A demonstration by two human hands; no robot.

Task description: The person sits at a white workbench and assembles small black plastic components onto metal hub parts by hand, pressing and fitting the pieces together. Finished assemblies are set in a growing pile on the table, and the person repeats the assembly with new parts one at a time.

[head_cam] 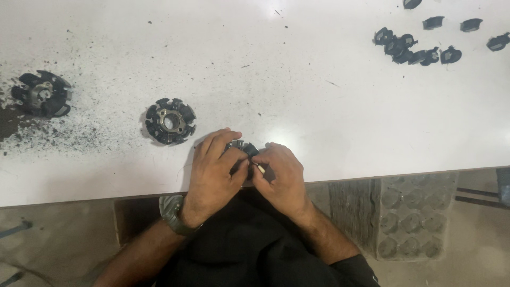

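Both hands at lower centre: left hand (213, 169) wrapped over black round part (243, 148), right hand (281, 175) pinched a small pale-tipped piece (261, 169) against it.

Two spare stator cores (170, 120) (42, 94), loose black clips (419, 48).

Workshop, grimy white workbench (329, 117), metal filings (79, 133), round toothed machine cores (170, 121), loose black parts (419, 50)

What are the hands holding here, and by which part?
Both the left hand and right hand grip a dark round toothed part at its rim on the table edge; the exact finger contact is hidden.
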